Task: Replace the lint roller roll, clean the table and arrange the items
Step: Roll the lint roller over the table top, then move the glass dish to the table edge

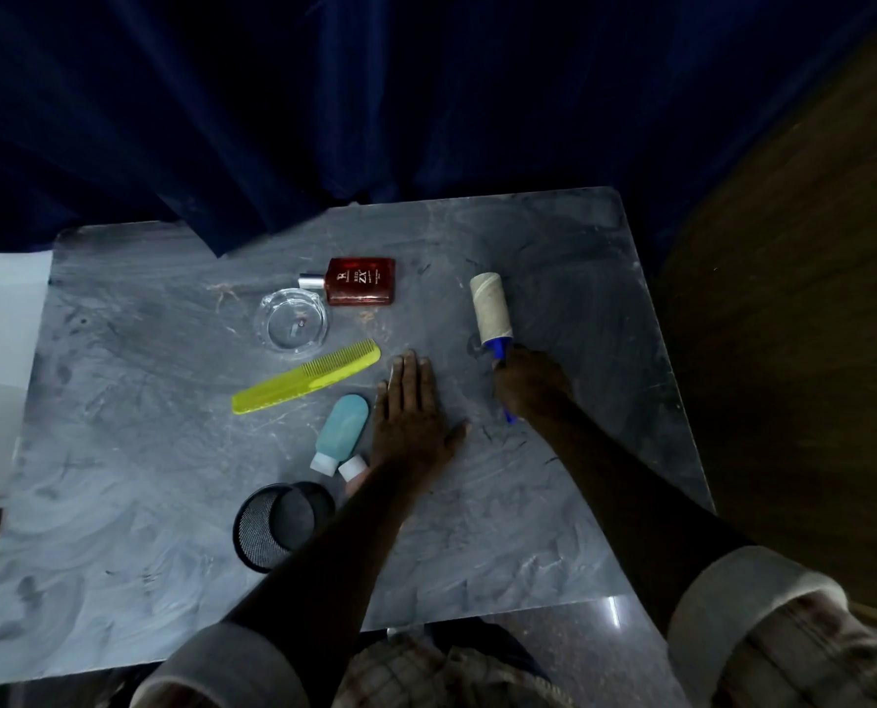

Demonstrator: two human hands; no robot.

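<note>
My right hand [531, 383] grips the blue handle of the lint roller [491, 311], whose pale roll lies against the grey marbled table [569, 528] and points away from me. My left hand [411, 408] rests flat on the table with its fingers together, just left of the roller. It holds nothing. Short dark strands lie scattered on the table near the right hand.
A red perfume bottle [360, 281] lies at the back. A clear glass dish [293, 319], a yellow comb [307, 383], a blue travel bottle [340, 434] and a white-capped bottle [353, 467] lie left of my left hand. A black mesh cup [275, 526] is tipped over. A dark blue curtain [324, 109] hangs behind.
</note>
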